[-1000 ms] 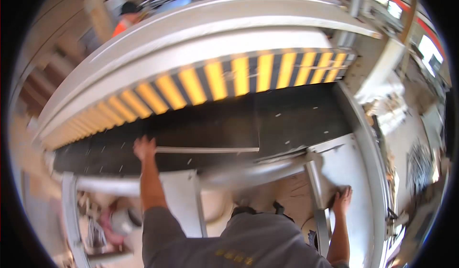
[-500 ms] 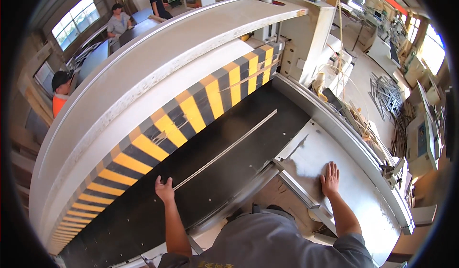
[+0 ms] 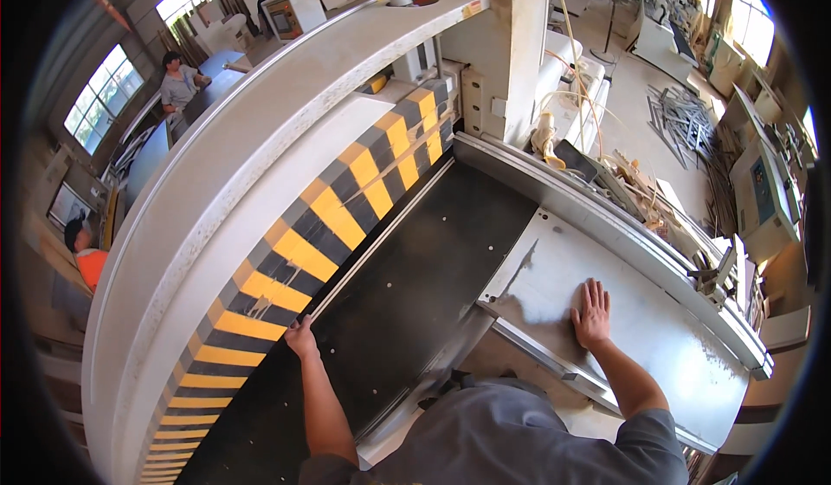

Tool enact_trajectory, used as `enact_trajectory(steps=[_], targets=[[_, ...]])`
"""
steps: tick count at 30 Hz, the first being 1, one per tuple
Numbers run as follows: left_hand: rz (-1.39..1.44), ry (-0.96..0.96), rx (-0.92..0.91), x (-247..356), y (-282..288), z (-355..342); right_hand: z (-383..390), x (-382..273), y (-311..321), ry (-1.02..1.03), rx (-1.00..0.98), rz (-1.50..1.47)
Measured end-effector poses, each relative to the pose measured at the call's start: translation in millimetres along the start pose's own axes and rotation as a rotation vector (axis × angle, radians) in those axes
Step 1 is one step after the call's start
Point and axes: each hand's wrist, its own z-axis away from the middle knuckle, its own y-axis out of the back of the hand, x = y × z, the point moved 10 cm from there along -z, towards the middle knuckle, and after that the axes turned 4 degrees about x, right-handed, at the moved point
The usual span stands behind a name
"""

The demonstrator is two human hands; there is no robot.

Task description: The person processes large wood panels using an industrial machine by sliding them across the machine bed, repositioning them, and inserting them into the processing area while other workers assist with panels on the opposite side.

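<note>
Beside a yellow-and-black striped beam: black bed, metal plate, two outstretched arms

Right hand palm-down on the plate, grip wide and flat; left hand at the near end of a thin pale strip lying along the bed's beam side; cannot tell whether that grip holds it.

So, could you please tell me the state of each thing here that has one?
left hand: fingers bent at strip's near end; grip unclear
right hand: open, flat on plate
strip: straight, running along striped bar
plate: flat, smudged
striped bar: scuffed
black bed: flat, dotted with pale spots
</note>
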Motion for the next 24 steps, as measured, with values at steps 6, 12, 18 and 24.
enact_trajectory(steps=[6, 12, 18, 24], targets=[[-0.018, -0.104, 0.062, -8.3, 0.4, 10.0, -8.0, -7.9, 0.5, 0.007, -0.019, -0.001], [-0.721, -0.381, 0.187, 31.2, -19.2, 24.2, -9.1, -4.1, -2.0, 0.001, -0.020, -0.007], [-0.727, -0.476, 0.256, 35.9, -19.1, 17.8, -10.7, -6.5, 0.5, -0.010, -0.042, -0.020], [-0.784, -0.491, 0.271, 42.7, -25.6, 2.9, -11.3, -5.4, -1.0, -0.015, -0.035, -0.008]])
